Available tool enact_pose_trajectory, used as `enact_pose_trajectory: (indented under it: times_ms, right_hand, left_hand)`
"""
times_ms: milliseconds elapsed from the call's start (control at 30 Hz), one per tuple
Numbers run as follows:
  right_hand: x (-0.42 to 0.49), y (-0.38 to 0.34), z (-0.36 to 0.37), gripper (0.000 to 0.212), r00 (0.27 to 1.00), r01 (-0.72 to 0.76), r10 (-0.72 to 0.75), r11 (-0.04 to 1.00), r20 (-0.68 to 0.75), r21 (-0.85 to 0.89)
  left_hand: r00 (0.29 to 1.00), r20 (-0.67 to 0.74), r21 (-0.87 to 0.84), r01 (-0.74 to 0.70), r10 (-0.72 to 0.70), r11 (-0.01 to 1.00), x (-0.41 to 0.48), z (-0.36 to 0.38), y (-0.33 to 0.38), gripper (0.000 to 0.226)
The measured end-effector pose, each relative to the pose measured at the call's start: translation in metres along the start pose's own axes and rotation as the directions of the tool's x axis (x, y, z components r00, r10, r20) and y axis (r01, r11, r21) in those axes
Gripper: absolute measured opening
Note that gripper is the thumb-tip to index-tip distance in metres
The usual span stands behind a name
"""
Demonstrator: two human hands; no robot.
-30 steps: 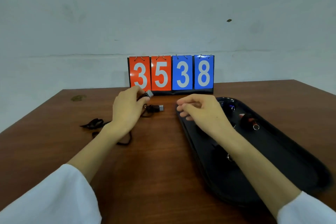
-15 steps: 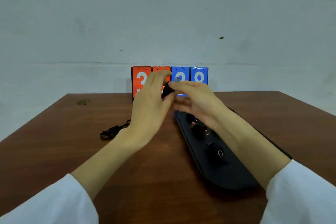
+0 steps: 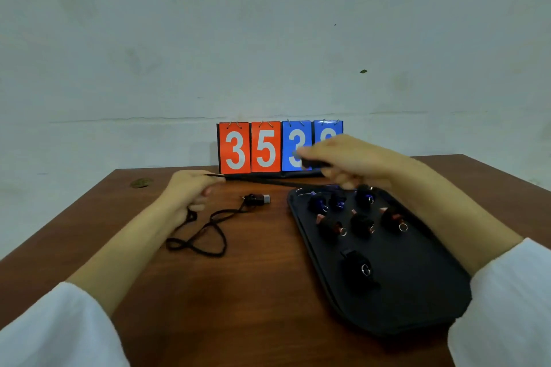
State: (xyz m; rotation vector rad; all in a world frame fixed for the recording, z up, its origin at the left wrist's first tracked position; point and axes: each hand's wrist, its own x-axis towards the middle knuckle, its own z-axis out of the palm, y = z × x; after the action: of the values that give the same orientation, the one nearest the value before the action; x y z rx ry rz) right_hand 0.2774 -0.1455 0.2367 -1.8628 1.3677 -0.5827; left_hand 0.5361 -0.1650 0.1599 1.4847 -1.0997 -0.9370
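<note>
Left hand fingers pinch the black cord; right hand fingers clench the small black piece above the tray's far edge. The cord spans taut between them, probably to straighten it

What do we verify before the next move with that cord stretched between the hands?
1. Left hand pinches one end of the cord: ok.
2. Right hand grips its dark end piece: ok, though blurred.
3. Cord taut, lifted off the table: ok.
4. Second cord separate from the held one: cannot tell; loops run under the left hand.
5. Ringed pieces lie apart in the tray: ok.
</note>
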Motion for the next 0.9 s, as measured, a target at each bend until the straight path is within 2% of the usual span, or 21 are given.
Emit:
enact_pose_trajectory:
  times_ms: [67, 133, 200, 267, 333, 367, 433, 467, 500, 567, 600, 633, 700, 767, 833, 900]
  right_hand:
    - [0.001, 0.013, 0.0, 0.042, 0.999, -0.031, 0.018, 0.931, -0.039, -0.363]
    - [0.0, 0.024, -0.002, 0.043, 0.998, -0.062, 0.043, 0.877, -0.051, -0.477]
    - [-0.002, 0.03, -0.002, 0.042, 0.996, -0.077, 0.044, 0.859, -0.077, -0.505]
    - [-0.002, 0.03, 0.0, 0.04, 0.994, -0.044, -0.01, 0.884, -0.113, -0.466]
    - [0.0, 0.027, 0.005, 0.032, 0.996, 0.015, -0.035, 0.973, -0.083, -0.229]
    - [0.002, 0.025, 0.008, 0.029, 0.999, 0.037, -0.04, 0.997, -0.034, -0.067]
    - [0.006, 0.019, 0.016, 0.019, 0.995, 0.053, -0.068, 0.976, 0.068, 0.211]
    - [0.008, 0.015, 0.022, 0.013, 0.99, 0.049, -0.088, 0.945, 0.107, 0.322]
    - [0.01, 0.011, 0.029, 0.016, 0.985, 0.051, -0.113, 0.907, 0.126, 0.418]
    - [0.015, 0.006, 0.044, 0.028, 0.984, 0.09, -0.159, 0.843, 0.086, 0.53]
    - [0.017, 0.005, 0.051, 0.025, 0.985, 0.13, -0.171, 0.838, 0.029, 0.53]
    - [0.019, 0.006, 0.058, 0.018, 0.983, 0.174, -0.176, 0.846, -0.045, 0.505]
    - [0.024, 0.013, 0.068, 0.01, 0.972, 0.227, -0.159, 0.834, -0.175, 0.504]
    - [0.027, 0.023, 0.076, 0.019, 0.964, 0.233, -0.111, 0.793, -0.243, 0.563]
    - [0.027, 0.032, 0.077, 0.027, 0.948, 0.249, -0.072, 0.772, -0.309, 0.585]
    - [0.026, 0.042, 0.074, 0.029, 0.921, 0.26, -0.05, 0.817, -0.386, 0.514]
  left_hand:
    - [0.996, -0.046, -0.1, 0.077, -0.081, 0.992, 0.015, -0.02, -0.005, 0.022]
    - [0.992, -0.047, -0.056, 0.112, -0.115, 0.992, 0.023, -0.034, -0.011, 0.026]
    - [0.993, -0.039, 0.184, 0.117, -0.112, 0.976, 0.023, -0.038, -0.016, 0.028]
    - [0.997, 0.043, 0.486, 0.029, -0.057, 0.873, 0.015, -0.034, -0.023, 0.019]
    - [0.972, 0.226, 0.615, -0.098, -0.056, 0.783, 0.004, -0.027, -0.027, 0.008]
    - [0.945, 0.316, 0.626, -0.146, -0.079, 0.766, -0.001, -0.022, -0.028, 0.024]
    - [0.912, 0.408, 0.573, -0.217, -0.046, 0.79, -0.006, -0.013, -0.027, 0.053]
    - [0.91, 0.413, 0.524, -0.255, 0.019, 0.813, -0.013, -0.006, -0.023, 0.058]
    - [0.909, 0.409, 0.455, -0.281, 0.082, 0.845, -0.022, 0.003, -0.017, 0.058]
    - [0.892, 0.423, 0.191, -0.256, 0.156, 0.947, -0.038, 0.022, -0.009, 0.057]
    - [0.87, 0.466, -0.01, -0.18, 0.164, 0.984, -0.047, 0.032, -0.006, 0.061]
    - [0.836, 0.526, -0.201, -0.061, 0.16, 0.978, -0.053, 0.04, -0.006, 0.066]
    - [0.773, 0.619, -0.412, 0.168, 0.14, 0.896, -0.058, 0.055, -0.009, 0.068]
    - [0.761, 0.642, -0.445, 0.275, 0.09, 0.852, -0.057, 0.064, -0.018, 0.055]
    - [0.792, 0.61, -0.377, 0.258, 0.029, 0.89, -0.055, 0.066, -0.025, 0.035]
    - [0.832, 0.555, -0.244, 0.186, -0.02, 0.952, -0.051, 0.061, -0.033, 0.022]
